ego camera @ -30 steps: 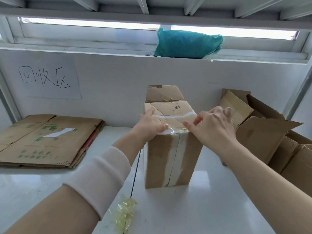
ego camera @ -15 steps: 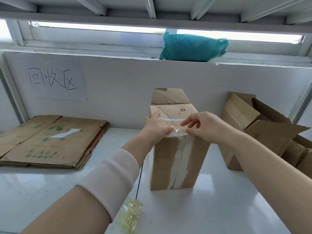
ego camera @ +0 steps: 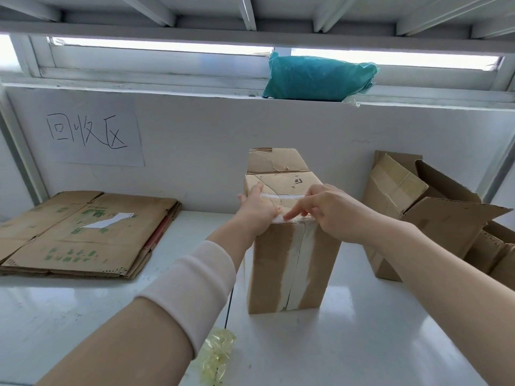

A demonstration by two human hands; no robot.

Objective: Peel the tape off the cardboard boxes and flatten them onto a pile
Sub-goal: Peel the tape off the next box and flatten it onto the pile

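A tall brown cardboard box (ego camera: 267, 263) stands upright in the middle of the white table, its back flap raised. Clear tape (ego camera: 299, 263) runs down its front seam and over the top edge. My left hand (ego camera: 257, 211) grips the box's top left corner, thumb on the front edge. My right hand (ego camera: 324, 208) rests on the top front edge, its index finger picking at the tape's edge there. A pile of flattened boxes (ego camera: 83, 235) lies at the left.
Several opened, unflattened boxes (ego camera: 434, 218) crowd the right side against the wall. A crumpled ball of yellowish tape (ego camera: 218, 355) lies near the table's front. A teal bag (ego camera: 317, 78) sits on the ledge above. A paper sign (ego camera: 92, 132) hangs on the wall.
My right hand has drawn back to the top front edge, its index finger now pointing down onto the tape. The left hand stays on the corner. The view has shifted slightly.
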